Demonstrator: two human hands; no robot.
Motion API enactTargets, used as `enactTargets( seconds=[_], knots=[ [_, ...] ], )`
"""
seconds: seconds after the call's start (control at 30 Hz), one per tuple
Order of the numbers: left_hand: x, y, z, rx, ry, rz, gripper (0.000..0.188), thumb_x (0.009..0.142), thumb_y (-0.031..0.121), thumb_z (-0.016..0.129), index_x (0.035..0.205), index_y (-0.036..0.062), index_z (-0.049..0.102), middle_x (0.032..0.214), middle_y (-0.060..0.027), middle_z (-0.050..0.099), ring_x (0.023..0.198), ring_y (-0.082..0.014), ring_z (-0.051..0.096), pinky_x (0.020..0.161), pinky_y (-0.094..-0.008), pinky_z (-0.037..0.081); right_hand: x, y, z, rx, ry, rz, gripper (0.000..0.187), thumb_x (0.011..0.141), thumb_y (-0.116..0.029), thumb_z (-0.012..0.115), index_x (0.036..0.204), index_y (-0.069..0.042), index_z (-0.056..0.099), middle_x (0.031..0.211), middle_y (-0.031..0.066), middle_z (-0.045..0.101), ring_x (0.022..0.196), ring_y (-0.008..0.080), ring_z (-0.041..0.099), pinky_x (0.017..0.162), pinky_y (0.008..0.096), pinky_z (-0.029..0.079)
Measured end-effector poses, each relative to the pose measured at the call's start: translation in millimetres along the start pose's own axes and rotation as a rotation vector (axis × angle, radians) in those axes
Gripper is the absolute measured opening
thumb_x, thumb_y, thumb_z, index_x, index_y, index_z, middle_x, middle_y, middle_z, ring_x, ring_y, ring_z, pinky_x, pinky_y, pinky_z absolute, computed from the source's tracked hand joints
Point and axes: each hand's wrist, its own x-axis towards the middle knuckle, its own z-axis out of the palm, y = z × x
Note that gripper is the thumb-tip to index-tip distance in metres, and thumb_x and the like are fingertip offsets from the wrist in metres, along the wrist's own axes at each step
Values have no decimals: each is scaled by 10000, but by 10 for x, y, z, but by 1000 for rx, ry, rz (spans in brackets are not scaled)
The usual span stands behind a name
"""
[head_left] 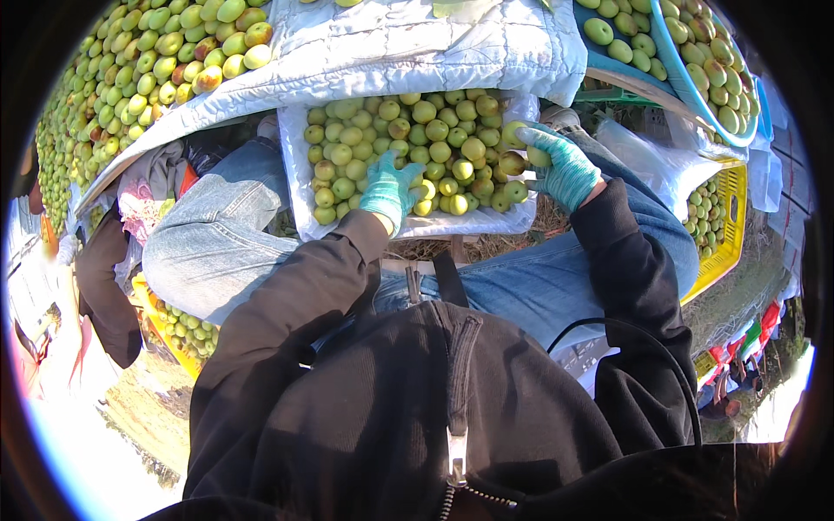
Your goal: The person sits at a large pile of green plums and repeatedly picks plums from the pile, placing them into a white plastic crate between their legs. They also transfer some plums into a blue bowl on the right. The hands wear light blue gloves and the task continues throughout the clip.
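A white-lined crate sits between my knees, filled with small green fruit that look like jujubes, some flushed brown. My left hand, in a teal knitted glove, rests on the fruit near the crate's front, thumb and fingers apart. At the crate's right edge my right hand, gloved alike, has its fingers and thumb closed round a green jujube. Another jujube shows at its fingertips; whether that one is gripped too, I cannot tell.
Beyond the crate, a white quilted cloth covers the edge of a large heap of jujubes. A blue-rimmed tub of fruit stands far right. Yellow crates with fruit flank me. Another person's dark sleeve shows at left.
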Motion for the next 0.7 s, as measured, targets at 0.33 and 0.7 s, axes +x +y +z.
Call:
enactTargets(
  seconds=[0.33, 0.7],
  knots=[
    [-182, -135, -520, -396, 77, 151, 218, 899, 40, 594, 1116, 53, 604, 1094, -55, 589, 847, -119, 567, 681, -260, 507, -163, -109, 133, -78, -179, -507, 532, 785, -21, 728, 1276, -38, 522, 1192, 49, 556, 1079, 131, 528, 938, 261, 441],
    [244, 947, -1383, -446, 418, 653, 186, 881, 72, 596, 1060, 55, 641, 1073, -114, 614, 986, -264, 607, 858, -336, 488, -978, -776, -237, -444, -168, -431, 215, 879, -255, 603, 955, -65, 535, 734, 5, 539, 491, 38, 456, 412, 165, 328]
  ],
)
